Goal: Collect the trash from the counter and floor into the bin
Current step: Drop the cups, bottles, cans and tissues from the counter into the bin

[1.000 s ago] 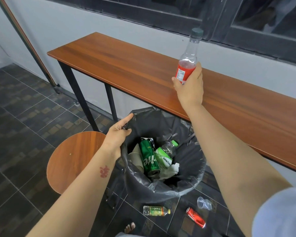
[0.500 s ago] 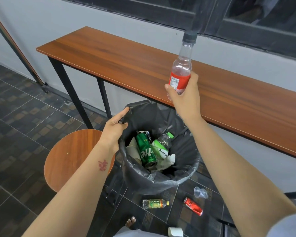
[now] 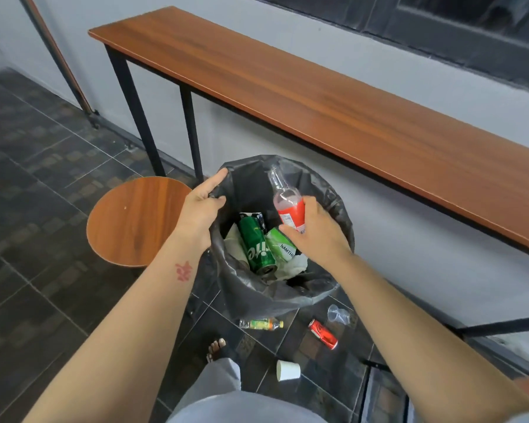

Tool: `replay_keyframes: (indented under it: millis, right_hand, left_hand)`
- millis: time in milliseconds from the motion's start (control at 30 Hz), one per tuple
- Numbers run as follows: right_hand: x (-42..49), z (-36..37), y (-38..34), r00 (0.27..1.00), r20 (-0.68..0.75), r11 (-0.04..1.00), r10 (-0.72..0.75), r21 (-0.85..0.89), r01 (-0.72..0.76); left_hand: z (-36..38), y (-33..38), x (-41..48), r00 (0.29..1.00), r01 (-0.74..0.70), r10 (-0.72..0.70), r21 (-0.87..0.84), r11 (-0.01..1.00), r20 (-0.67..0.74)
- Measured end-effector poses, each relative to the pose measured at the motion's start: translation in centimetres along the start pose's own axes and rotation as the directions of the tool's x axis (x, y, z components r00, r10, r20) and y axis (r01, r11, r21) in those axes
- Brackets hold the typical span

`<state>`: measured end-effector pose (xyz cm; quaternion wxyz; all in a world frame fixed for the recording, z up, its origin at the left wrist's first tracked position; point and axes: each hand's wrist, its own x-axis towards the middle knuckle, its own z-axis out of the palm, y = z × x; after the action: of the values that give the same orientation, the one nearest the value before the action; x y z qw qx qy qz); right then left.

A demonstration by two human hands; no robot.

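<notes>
Clear plastic bottle with red label (image 3: 288,206) — gripped by the right hand (image 3: 316,236), held over the black-lined bin (image 3: 333,288) mouth. Left hand (image 3: 200,213) pinches the liner rim. Green can (image 3: 255,245) lies inside; red can (image 3: 323,334) and white paper cup (image 3: 288,370) on the dark tiled floor (image 3: 43,178) — beside the bin.

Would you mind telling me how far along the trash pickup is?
Done: the counter looks bare, and a green can lies in the bin. In hand: the right hand lowers a red-label bottle into it while the left hand holds the liner. Left on the floor: small bottle, red can, clear cup, white cup.
</notes>
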<state>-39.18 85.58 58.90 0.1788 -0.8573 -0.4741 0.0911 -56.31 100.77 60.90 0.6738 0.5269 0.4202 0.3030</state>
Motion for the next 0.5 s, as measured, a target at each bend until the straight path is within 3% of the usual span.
replay_keyframes:
  millis: [200, 367, 500]
  right_hand:
    - [-7.9, 2.9, 1.8, 0.973, 0.229, 0.976, -0.005, -0.212, 0.055]
    - [-15.0, 4.9, 2.4, 0.953, 0.302, 0.958, -0.019, -0.268, 0.104]
    - [-19.7, 5.4, 2.9, 0.943, 0.306, 0.928, -0.134, -0.296, 0.228]
  left_hand:
    - [1.1, -3.8, -9.5, 0.995, 0.003, -0.006, -0.029, 1.000, -0.096]
    - [0.9, -7.6, -17.6, 0.988, 0.032, -0.041, -0.066, 0.997, -0.147]
    - [0.3, -10.1, -22.3, 0.977, 0.068, -0.085, -0.090, 0.994, -0.194]
